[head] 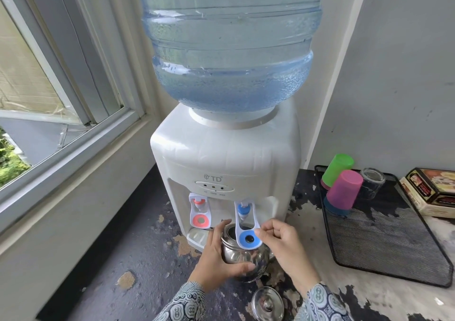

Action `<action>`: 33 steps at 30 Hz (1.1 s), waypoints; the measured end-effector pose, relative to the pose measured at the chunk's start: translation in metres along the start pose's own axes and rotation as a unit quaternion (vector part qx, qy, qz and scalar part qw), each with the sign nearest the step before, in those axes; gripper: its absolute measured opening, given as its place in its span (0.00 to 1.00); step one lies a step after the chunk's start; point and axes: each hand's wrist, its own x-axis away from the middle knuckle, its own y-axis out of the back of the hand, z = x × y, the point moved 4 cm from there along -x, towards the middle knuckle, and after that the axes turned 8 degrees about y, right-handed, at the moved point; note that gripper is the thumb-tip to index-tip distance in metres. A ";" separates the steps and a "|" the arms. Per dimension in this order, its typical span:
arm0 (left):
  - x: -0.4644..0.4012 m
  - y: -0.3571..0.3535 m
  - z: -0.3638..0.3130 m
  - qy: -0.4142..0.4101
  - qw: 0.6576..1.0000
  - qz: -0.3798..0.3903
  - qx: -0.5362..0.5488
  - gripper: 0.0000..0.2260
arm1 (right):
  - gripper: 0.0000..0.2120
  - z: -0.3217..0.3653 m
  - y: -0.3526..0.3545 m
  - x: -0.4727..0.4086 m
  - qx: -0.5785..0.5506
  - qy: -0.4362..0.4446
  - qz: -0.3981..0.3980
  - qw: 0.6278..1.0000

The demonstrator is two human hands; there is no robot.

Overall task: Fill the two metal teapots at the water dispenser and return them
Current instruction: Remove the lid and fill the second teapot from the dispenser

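Note:
A round metal teapot (243, 255) with its top uncovered stands under the blue tap lever (247, 237) of the white water dispenser (226, 163). My left hand (216, 254) wraps around the teapot's left side and front. My right hand (283, 244) pinches the right edge of the blue lever, which is swung forward over the pot's mouth. The teapot's metal lid (267, 303) lies on the counter near me, between my sleeves. A second teapot is not in view.
The red tap lever (200, 212) hangs to the left of the blue one. A large water bottle (231, 45) tops the dispenser. A black mesh tray (384, 234) on the right holds upturned green, pink and glass cups; a box (433, 190) sits beyond it. A window is on the left.

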 end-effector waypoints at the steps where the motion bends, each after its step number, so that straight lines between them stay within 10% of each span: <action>1: 0.000 0.000 0.001 -0.002 1.000 -0.002 0.000 0.45 | 0.06 -0.004 -0.002 0.001 0.010 0.001 -0.022 1.000; 16: 0.007 -0.004 0.004 -0.013 1.000 -0.014 -0.017 0.44 | 0.10 -0.023 -0.020 -0.004 0.153 0.114 -0.162 0.968; 24: 0.010 -0.006 0.010 -0.022 1.000 -0.020 -0.010 0.44 | 0.10 -0.048 0.021 0.027 0.290 0.163 -0.323 0.886; 28: 0.016 -0.007 0.015 -0.028 0.999 -0.029 0.004 0.42 | 0.04 -0.078 0.031 0.035 0.062 -0.010 -0.175 0.983; 33: 0.023 -0.002 0.029 -0.030 0.999 -0.015 0.011 0.47 | 0.05 -0.078 0.003 0.051 -0.159 -0.085 -0.129 0.975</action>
